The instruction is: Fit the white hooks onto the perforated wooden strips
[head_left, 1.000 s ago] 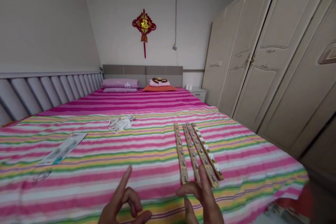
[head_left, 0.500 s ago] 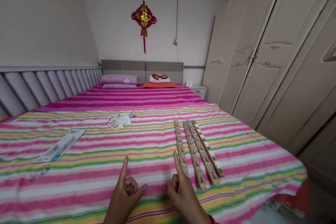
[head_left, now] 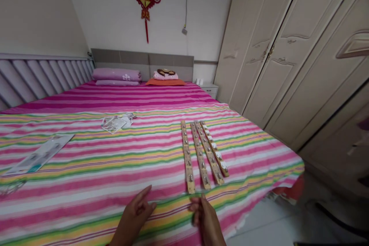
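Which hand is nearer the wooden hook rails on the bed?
Right. The right hand sits just short of the near ends of the wooden hook rails, not touching; the left hand hovers farther left over the bedspread.

- Left hand [head_left: 135,215]: index finger no longer points up; fingers now lie loose and forward, low over the bed [head_left: 86,184].
- Right hand [head_left: 206,219]: raised finger is down and the hand is lower, just short of the near ends of the wooden strips [head_left: 198,157].
- View swings right; floor now shows.
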Demonstrator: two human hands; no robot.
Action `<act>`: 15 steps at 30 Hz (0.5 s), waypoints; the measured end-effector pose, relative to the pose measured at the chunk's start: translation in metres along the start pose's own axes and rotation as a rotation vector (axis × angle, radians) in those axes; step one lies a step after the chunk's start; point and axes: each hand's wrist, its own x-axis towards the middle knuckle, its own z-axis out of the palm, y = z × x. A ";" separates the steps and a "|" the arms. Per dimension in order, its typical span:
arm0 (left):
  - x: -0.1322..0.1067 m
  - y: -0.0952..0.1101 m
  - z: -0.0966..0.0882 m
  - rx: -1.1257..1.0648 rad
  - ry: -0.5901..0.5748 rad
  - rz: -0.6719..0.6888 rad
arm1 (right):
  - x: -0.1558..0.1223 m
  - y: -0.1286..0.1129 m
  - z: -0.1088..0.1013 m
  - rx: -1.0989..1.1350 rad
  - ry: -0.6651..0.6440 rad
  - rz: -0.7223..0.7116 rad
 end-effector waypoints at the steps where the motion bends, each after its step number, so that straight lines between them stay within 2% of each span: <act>1: 0.000 0.001 0.003 -0.014 -0.022 -0.034 | 0.006 -0.002 0.002 0.042 -0.032 0.090; 4: 0.001 0.004 0.015 -0.076 -0.052 -0.094 | 0.021 -0.009 0.015 0.194 -0.110 0.198; 10: 0.005 -0.003 0.029 -0.157 -0.079 -0.179 | 0.040 -0.013 0.030 0.420 -0.278 0.267; 13: 0.009 -0.005 0.032 -0.112 -0.069 -0.183 | 0.041 -0.011 0.034 0.469 -0.301 0.284; 15: 0.012 -0.004 0.038 -0.103 -0.054 -0.183 | 0.037 -0.008 0.041 0.460 -0.269 0.257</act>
